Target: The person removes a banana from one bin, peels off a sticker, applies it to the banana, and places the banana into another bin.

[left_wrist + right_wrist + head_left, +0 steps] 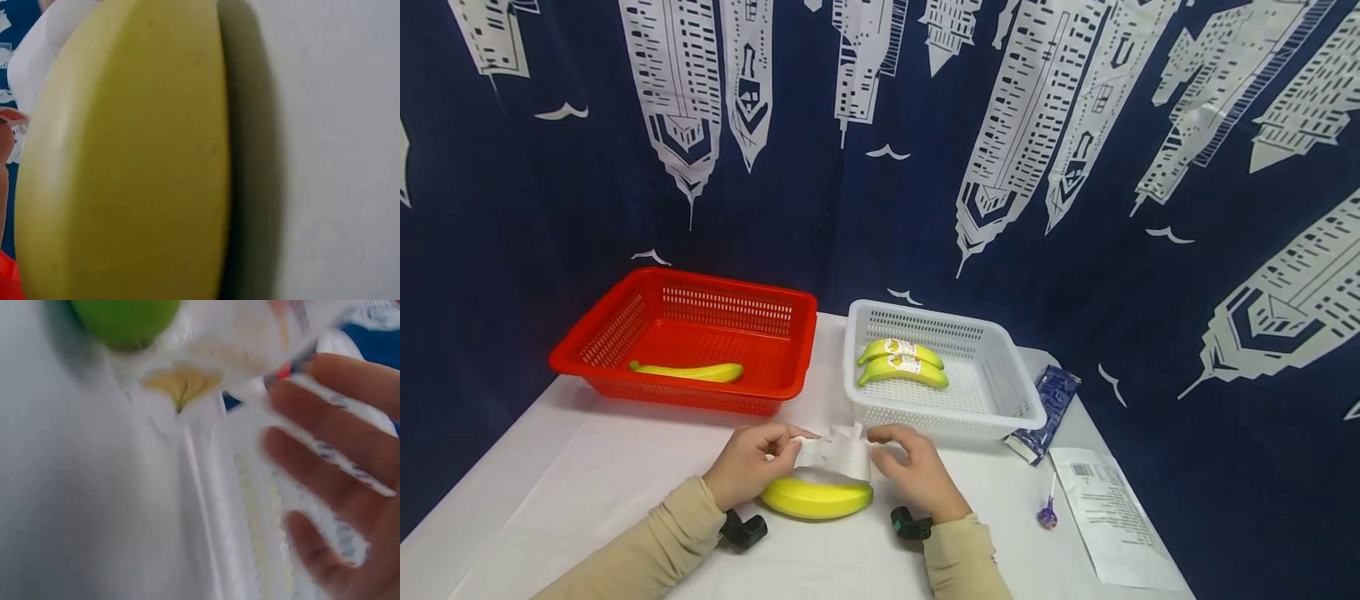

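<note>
Yellow banana lies on the white-covered table, between the wrists. At its far edge, the left hand pinches a white label. The right hand has its fingers apart beside the label; contact cannot be told. Beyond, a red basket contains one banana; a white basket, two labelled bananas.

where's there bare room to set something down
The table is bare between the red basket and left sleeve, and between the right hand and lollipop. Crowded: around the banana, film and left hand; far right, with packet and paper.
</note>
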Motion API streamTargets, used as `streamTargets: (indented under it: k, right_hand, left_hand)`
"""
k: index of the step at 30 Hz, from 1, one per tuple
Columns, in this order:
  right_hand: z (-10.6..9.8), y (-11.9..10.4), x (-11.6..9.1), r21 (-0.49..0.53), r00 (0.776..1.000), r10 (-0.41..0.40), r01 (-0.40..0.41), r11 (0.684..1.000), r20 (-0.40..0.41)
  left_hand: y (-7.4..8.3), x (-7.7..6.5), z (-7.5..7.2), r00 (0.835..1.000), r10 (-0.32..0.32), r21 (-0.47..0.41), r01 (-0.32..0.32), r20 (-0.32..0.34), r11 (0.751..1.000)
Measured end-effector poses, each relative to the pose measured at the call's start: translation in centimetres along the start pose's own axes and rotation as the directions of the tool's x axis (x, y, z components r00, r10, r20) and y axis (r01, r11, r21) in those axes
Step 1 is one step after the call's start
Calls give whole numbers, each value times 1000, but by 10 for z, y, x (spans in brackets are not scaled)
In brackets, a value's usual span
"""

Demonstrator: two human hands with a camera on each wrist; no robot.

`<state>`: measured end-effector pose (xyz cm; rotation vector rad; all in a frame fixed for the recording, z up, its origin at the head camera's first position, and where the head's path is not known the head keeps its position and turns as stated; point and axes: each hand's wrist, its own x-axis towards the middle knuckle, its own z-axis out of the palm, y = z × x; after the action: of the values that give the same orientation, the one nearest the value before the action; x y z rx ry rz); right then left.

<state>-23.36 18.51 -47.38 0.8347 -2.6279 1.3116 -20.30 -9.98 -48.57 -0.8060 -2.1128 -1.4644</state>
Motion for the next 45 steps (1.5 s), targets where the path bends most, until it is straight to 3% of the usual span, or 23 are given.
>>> streamTargets:
  k: [2, 5, 8, 14, 18, 23, 26, 39, 45]
  right_hand:
    - [8, -9, 0, -20, 989, -125, 124, 992, -76]
    - [21, -18, 2, -104, 941, -316, 305, 947, -122]
    - [32, -23, 3, -198, 912, -398, 374, 906, -96]
    - [39, -24, 4, -278, 915, -398, 368, 887, -60]
    - [38, -24, 5, -258, 914, -401, 373, 891, -62]
    - [33, -19, 6, -175, 925, -373, 357, 917, -67]
    - [31, -16, 7, -142, 924, -376, 365, 920, -62]
    - [26, -15, 12, -213, 904, -424, 404, 889, -55]
    - [27, -13, 13, -186, 907, -414, 395, 900, -76]
  left_hand:
    - [2, 0, 3, 999, 28, -16, -28, 32, 999]
    - [4, 0, 7, 995, 77, -33, -75, 64, 997]
    - [6, 0, 11, 991, 112, -45, -109, 73, 993]
    - [8, 0, 12, 987, 148, -47, -145, 59, 988]
    - [8, 1, 8, 987, 153, -24, -152, 47, 988]
    - [6, 2, 5, 988, 154, 6, -154, 1, 988]
    - [4, 2, 6, 981, 194, 30, -193, -8, 981]
    - [3, 4, 10, 964, 266, 77, -266, 5, 961]
    - [5, 3, 12, 971, 239, 86, -238, -5, 967]
